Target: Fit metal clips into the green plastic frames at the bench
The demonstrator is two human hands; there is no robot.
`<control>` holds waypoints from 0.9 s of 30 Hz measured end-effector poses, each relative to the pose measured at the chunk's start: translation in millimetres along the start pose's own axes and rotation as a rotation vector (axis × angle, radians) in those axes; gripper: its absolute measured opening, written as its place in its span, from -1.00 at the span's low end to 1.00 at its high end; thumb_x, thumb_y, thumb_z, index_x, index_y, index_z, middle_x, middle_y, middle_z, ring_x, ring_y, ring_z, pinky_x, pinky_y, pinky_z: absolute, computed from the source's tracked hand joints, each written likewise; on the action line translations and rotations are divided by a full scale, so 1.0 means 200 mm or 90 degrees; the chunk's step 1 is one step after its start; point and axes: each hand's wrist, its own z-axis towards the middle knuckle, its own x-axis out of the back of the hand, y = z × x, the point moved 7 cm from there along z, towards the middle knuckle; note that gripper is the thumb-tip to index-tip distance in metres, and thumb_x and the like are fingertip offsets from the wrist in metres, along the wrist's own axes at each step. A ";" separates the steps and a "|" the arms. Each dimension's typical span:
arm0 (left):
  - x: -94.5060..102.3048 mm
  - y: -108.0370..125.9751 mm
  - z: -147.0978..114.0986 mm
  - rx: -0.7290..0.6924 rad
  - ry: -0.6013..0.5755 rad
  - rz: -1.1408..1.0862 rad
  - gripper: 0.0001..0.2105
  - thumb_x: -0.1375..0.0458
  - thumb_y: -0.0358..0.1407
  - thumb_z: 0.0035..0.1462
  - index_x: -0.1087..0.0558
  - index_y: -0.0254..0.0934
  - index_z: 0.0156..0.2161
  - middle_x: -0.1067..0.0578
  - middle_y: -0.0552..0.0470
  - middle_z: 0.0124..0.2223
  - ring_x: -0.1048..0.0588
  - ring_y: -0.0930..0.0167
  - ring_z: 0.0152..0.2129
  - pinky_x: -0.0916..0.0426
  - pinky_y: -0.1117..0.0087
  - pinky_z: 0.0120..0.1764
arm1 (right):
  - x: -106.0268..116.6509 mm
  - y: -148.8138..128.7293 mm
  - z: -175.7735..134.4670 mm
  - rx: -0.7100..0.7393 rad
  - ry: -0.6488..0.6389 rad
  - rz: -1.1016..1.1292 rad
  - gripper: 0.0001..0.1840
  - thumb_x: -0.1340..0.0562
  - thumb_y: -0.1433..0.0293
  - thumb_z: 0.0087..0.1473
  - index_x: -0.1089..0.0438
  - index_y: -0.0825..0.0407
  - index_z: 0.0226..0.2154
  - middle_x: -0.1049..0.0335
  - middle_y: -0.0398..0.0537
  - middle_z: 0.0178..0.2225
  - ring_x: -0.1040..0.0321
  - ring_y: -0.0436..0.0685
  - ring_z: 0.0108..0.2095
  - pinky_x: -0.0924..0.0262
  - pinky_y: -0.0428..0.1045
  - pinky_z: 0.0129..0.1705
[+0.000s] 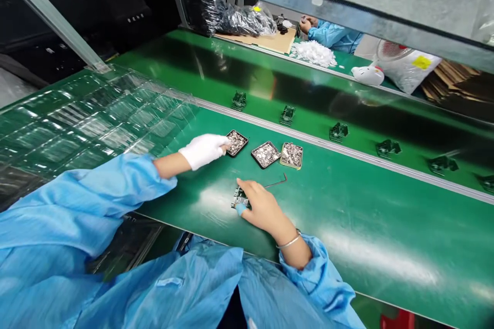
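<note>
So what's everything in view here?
Worktable: one, green, centre
Rail: one, silvery, along worktable
Small trays: three, two black, one yellowish, silvery bits inside, on worktable
Bent tool: one, dark, before small trays
Near circuit board: one, green, centre
Far circuit boards: six, dark green, past rail
Moulded plastic trays: several, clear, left
Wrapped bundles: several, dark, back left
Pile: one, white, back centre
Rounded object: one, white, back right
Bag: one, whitish, back right
Cardboard stack: one, brown, far right
Red item: one, red, lower right
Shelf: one, grey, overhead
Neighbour's sleeve: one, blue, back
Left hand: one, white glove, at leftmost small tray
Right hand: one, bare, around near circuit board
Sleeves: two, blue, foreground
</note>
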 end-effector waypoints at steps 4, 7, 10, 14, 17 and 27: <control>0.03 0.01 0.20 -0.016 0.054 0.208 -0.81 -0.06 -0.27 0.09 -0.52 -0.23 -0.34 -0.51 -0.12 -0.19 -0.47 0.18 -0.10 -0.32 0.25 -0.06 | 0.02 -0.01 -0.01 0.011 0.014 0.012 -0.31 -0.21 0.32 0.08 -0.10 0.05 0.25 -0.21 0.12 0.20 -0.20 0.26 0.16 -0.24 0.16 0.14; -0.03 0.02 0.25 -0.008 0.053 0.220 -0.84 -0.08 -0.32 0.06 -0.52 -0.28 -0.39 -0.49 -0.18 -0.20 -0.47 0.13 -0.10 -0.31 0.21 -0.05 | 0.07 0.00 -0.02 -0.002 0.067 0.034 -0.32 -0.22 0.34 0.09 -0.09 0.01 0.25 -0.21 0.10 0.20 -0.19 0.22 0.18 -0.22 0.15 0.17; -0.03 0.01 0.27 -0.002 0.070 0.193 -0.85 -0.09 -0.31 0.03 -0.51 -0.30 -0.41 -0.49 -0.20 -0.23 -0.47 0.10 -0.11 -0.32 0.19 -0.06 | 0.09 0.01 -0.02 -0.006 0.092 0.044 -0.33 -0.20 0.39 0.09 -0.10 -0.01 0.25 -0.22 0.08 0.19 -0.19 0.20 0.18 -0.20 0.13 0.19; 0.06 0.03 0.24 -0.006 0.107 0.078 -0.84 -0.07 -0.27 0.03 -0.46 -0.28 -0.41 -0.51 -0.13 -0.28 -0.48 0.21 -0.17 -0.36 0.28 -0.14 | 0.11 0.03 -0.03 -0.007 0.135 0.060 -0.40 -0.14 0.46 0.10 -0.14 0.03 0.21 -0.24 0.12 0.17 -0.23 0.20 0.15 -0.21 0.12 0.18; 0.07 0.08 0.16 -0.005 0.088 -0.113 -0.81 0.01 -0.23 0.06 -0.36 -0.28 -0.44 -0.44 -0.06 -0.44 -0.43 0.38 -0.50 -0.33 0.39 -0.46 | 0.14 0.05 -0.04 -0.021 0.211 0.094 -0.47 -0.11 0.47 0.12 -0.19 0.05 0.16 -0.31 0.14 0.08 -0.34 0.17 0.03 -0.27 0.10 0.10; -0.14 0.39 -0.30 -0.057 0.044 -0.484 -0.77 -0.12 -0.09 -0.07 -0.31 -0.21 -0.45 -0.37 0.07 -0.48 -0.32 0.46 -0.58 -0.25 0.43 -0.53 | 0.24 0.01 0.00 -0.059 0.405 0.288 -0.81 -0.12 0.36 0.12 -0.30 -0.01 -0.17 -0.39 -0.06 -0.21 -0.41 0.03 -0.26 -0.35 -0.01 -0.16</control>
